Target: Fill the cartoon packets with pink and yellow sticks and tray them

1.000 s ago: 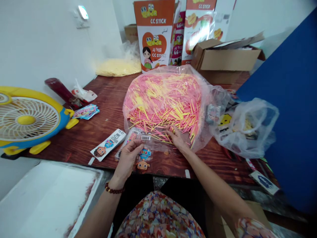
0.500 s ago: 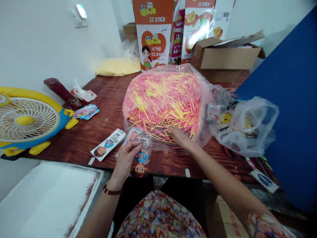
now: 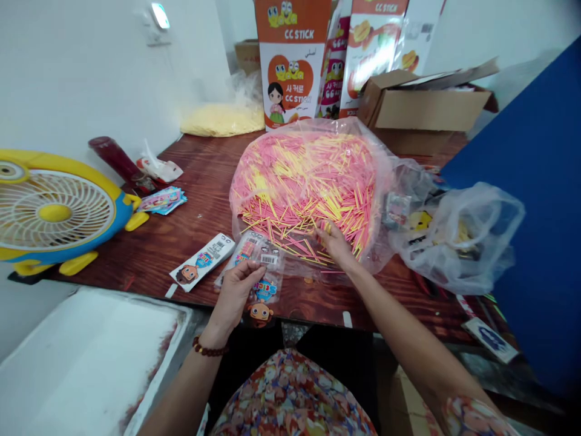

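Observation:
My left hand (image 3: 238, 290) pinches a small clear plastic packet (image 3: 264, 290) printed with a cartoon face and a barcode, above the table's front edge. Just behind it lie more clear packets (image 3: 239, 257), partly covered. A white printed packet (image 3: 203, 262) rests to their left. My right hand (image 3: 336, 244) reaches into the front of a large clear bag (image 3: 384, 175) full of thin pink and yellow sticks (image 3: 308, 175). Its fingers are closed together among the sticks and seem to grip a few; their tips are partly hidden.
At left stand a yellow and blue fan (image 3: 59, 206), a dark red bottle (image 3: 118, 162) and a tissue pack (image 3: 158, 168). To the right is a translucent plastic bag (image 3: 467, 236). Printed cartons (image 3: 293, 66) and an open cardboard box (image 3: 426, 109) line the back.
My right hand's fingers have curled in among the sticks, where they were stretched out before. The left hand keeps its packet. The whole view has shifted slightly.

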{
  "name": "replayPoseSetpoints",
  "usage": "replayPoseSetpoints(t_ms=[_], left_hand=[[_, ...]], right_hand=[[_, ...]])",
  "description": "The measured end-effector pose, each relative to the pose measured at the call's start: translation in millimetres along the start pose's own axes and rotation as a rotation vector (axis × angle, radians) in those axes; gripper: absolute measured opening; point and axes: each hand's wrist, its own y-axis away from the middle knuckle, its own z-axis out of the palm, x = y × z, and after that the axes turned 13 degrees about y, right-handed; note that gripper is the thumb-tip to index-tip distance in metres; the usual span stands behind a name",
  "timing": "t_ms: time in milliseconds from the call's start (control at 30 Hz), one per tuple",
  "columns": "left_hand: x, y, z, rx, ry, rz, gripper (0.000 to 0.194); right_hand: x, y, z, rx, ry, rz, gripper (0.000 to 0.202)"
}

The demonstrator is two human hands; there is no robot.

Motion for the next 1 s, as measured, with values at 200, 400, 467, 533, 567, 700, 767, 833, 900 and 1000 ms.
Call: replayPoseSetpoints(t_ms=[200,400,467,533,567,700,767,833,900,1000], left_hand=[[-3,0,6.9,-0.040,-0.032,-0.005,0.030],[-2,-1,10.1,-0.064,-0.029,-0.008,0.027],[-1,-2,12.3,-0.060,-0.025,0.013,0.027],[-1,-2,13.7,-0.067,-0.025,0.023,0.027],[-2,-3,14.0,-0.071,-0.024,0.030,0.026],[-5,-6,15.2,-0.089,-0.029,0.051,0.025],[-6,-10,16.4,-0.091,-0.058,0.058,0.026],[-8,-14,18.1,-0.101,-0.119,0.082,0.026],[-10,-20,19.8,-0.121,-0.211,0.120,0.024],[-11,-25,22.1,-0.163,-0.343,0.136,0.022]], right_hand=[[6,10,12,0.045,-0.131,0.033,0.026],[6,15,10,-0.015,0.073,0.013,0.020],[4,15,10,-0.037,0.047,0.029,0.020],[1,15,9,-0.060,-0.015,0.059,0.022],[-1,15,8,-0.058,-0.071,0.076,0.024],[-19,20,4,-0.041,-0.454,0.175,0.035],[-31,27,1,-0.103,-0.610,0.214,0.040],[-46,35,-2,-0.171,-0.641,0.220,0.040],[-61,42,-6,-0.198,-0.552,0.152,0.036],[-83,50,-15,-0.205,-0.226,-0.074,0.027]])
